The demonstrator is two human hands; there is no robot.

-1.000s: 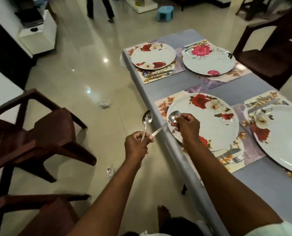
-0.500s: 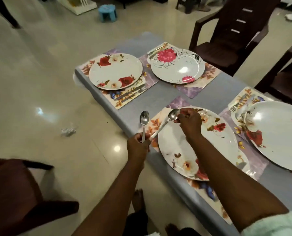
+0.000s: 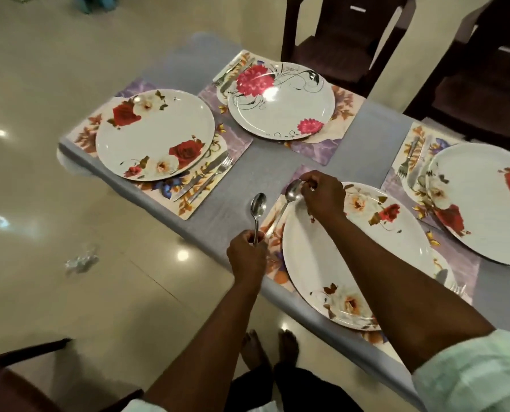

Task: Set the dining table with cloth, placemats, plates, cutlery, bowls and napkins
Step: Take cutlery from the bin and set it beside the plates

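Note:
My left hand [image 3: 247, 252] grips the handles of two steel spoons at the table's near edge. One spoon [image 3: 258, 208] stands upright with its bowl up. The second spoon [image 3: 289, 194] slants right, and my right hand [image 3: 322, 194] pinches its bowl over the rim of the nearest floral plate [image 3: 351, 257]. That plate lies on a floral placemat [image 3: 273, 248] over the grey tablecloth [image 3: 241, 179]. Three more floral plates [image 3: 155, 133] [image 3: 280, 101] [image 3: 482, 200] lie on their own placemats.
Forks and knives [image 3: 209, 176] show on the placemats beside the far plates. Dark brown chairs [image 3: 345, 40] stand behind the table, and another chair [image 3: 13, 379] is at the lower left. A crumpled scrap [image 3: 81, 260] lies on the glossy floor. My bare feet [image 3: 268, 346] are below the table edge.
The view has swung right and closer over the table. My right hand kept its pinch on the slanted spoon's bowl and moved with it over the near plate's rim.

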